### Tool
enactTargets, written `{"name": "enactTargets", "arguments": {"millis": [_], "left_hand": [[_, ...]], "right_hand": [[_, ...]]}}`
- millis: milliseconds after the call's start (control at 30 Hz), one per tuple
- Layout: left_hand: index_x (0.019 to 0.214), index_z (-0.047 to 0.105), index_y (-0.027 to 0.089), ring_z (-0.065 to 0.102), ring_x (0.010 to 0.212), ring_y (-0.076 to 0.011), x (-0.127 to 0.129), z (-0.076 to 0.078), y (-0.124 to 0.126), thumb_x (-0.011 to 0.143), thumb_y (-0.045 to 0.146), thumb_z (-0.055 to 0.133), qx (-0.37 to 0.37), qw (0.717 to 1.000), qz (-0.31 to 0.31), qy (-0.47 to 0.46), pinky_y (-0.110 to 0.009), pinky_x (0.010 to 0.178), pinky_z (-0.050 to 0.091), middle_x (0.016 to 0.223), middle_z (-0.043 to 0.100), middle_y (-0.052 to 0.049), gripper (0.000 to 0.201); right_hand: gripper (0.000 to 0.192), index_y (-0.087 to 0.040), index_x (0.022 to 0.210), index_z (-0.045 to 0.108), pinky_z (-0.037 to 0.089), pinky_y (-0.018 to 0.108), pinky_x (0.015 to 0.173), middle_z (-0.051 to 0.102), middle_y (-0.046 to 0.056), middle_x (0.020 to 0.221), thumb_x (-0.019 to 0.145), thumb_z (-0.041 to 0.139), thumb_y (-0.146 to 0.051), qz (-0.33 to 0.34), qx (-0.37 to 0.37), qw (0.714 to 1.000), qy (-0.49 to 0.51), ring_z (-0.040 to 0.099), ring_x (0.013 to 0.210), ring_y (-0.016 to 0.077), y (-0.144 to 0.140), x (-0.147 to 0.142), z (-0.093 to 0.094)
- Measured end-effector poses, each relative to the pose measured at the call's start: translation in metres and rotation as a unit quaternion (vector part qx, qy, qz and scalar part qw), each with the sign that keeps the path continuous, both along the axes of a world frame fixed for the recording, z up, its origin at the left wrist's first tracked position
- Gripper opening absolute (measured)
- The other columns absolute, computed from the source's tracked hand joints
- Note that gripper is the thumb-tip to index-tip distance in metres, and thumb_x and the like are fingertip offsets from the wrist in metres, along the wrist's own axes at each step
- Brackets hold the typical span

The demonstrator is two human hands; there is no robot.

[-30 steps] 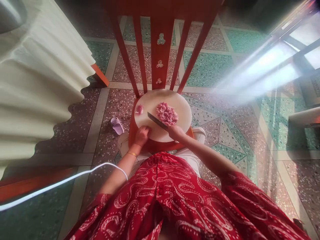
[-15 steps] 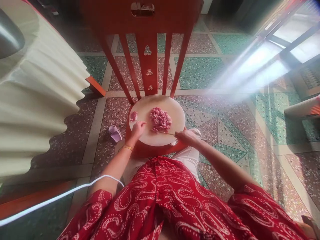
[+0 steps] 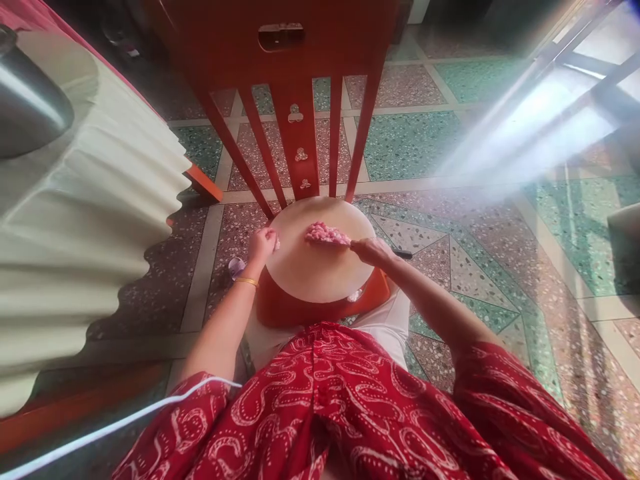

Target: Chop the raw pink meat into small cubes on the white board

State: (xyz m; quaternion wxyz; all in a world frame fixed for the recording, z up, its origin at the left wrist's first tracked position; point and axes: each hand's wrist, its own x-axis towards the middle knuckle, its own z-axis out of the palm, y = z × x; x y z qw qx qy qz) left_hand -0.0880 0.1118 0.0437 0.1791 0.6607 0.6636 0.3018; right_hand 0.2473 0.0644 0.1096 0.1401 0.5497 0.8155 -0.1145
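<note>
Board (image 3: 315,273) on red chair (image 3: 280,40); terrazzo floor (image 3: 415,140).

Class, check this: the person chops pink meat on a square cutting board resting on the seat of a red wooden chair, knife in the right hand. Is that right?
One detail is wrong: the cutting board is round, not square, as the head view shows. The rest stands: it rests on the red chair, with pink meat on it and the knife in the right hand.
</note>
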Motion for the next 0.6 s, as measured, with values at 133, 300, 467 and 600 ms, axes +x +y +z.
{"name": "enactTargets", "arguments": {"millis": [133,300,467,600], "left_hand": [[0.081,0.061,0.014,0.057,0.081,-0.0225,-0.001,-0.019,-0.003,0.072,0.026,0.063,0.03,0.995,0.043,0.086,-0.035,0.076,0.045,0.078,0.062,-0.011,0.015],[0.081,0.059,0.016,0.058,0.073,-0.0201,0.01,-0.022,0.007,0.075,0.02,0.056,-0.041,0.997,0.061,0.006,-0.032,0.069,0.045,0.075,0.063,-0.009,0.008],[0.093,0.06,0.015,0.057,0.062,-0.0134,0.026,-0.011,-0.02,0.086,0.027,0.045,-0.142,0.986,-0.015,-0.084,-0.027,0.063,0.047,0.076,0.064,-0.005,0.021],[0.102,0.059,0.017,0.058,0.083,-0.0193,0.068,-0.012,-0.085,0.088,0.03,0.044,-0.004,0.994,-0.107,-0.007,-0.032,0.077,0.047,0.089,0.062,-0.01,0.025]], "right_hand": [[0.037,-0.022,0.105,0.061,0.033,0.023,0.056,0.068,0.008,0.086,0.095,0.031,-0.04,-0.058,-0.018,0.996,0.059,0.062,0.072,0.0173,-0.02,-0.008,0.004],[0.031,-0.02,0.097,0.062,0.03,0.022,0.054,0.068,0.005,0.08,0.095,0.034,-0.033,-0.092,-0.055,0.99,0.091,0.061,0.068,0.0146,-0.062,-0.028,0.006],[0.03,-0.019,0.094,0.062,0.032,0.022,0.055,0.068,0.006,0.083,0.095,0.035,-0.032,-0.125,-0.077,0.984,0.105,0.061,0.07,0.0143,-0.082,-0.034,0.001],[0.033,-0.019,0.098,0.06,0.032,0.023,0.057,0.068,0.007,0.084,0.096,0.03,-0.033,-0.154,-0.059,0.982,0.09,0.061,0.072,0.0158,-0.087,-0.036,0.004]]}}
